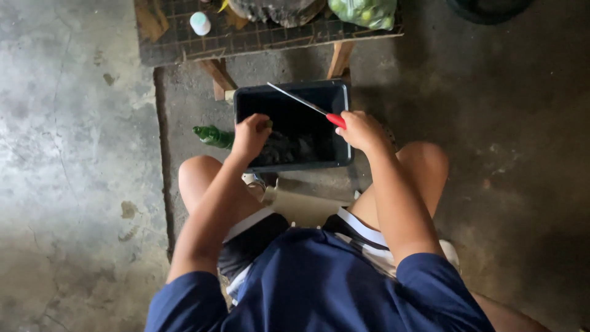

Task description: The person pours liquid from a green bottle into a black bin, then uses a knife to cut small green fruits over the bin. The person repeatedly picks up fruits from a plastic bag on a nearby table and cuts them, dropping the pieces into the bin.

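Note:
My right hand (359,130) grips the red handle of a knife (305,105), whose thin blade points up and left across a dark rectangular bin (344,101). My left hand (252,134) is closed above the bin's left side, with something small pinched at the fingertips; what it is I cannot tell. Dark scraps lie at the bottom of the bin (284,147). The bin stands on the concrete floor between my bare knees.
A green bottle (212,136) lies on the floor left of the bin. Behind it stands a low wooden table (184,43) carrying a small white cap-shaped object (200,23), a round dark slab and a bag of green fruit (365,12).

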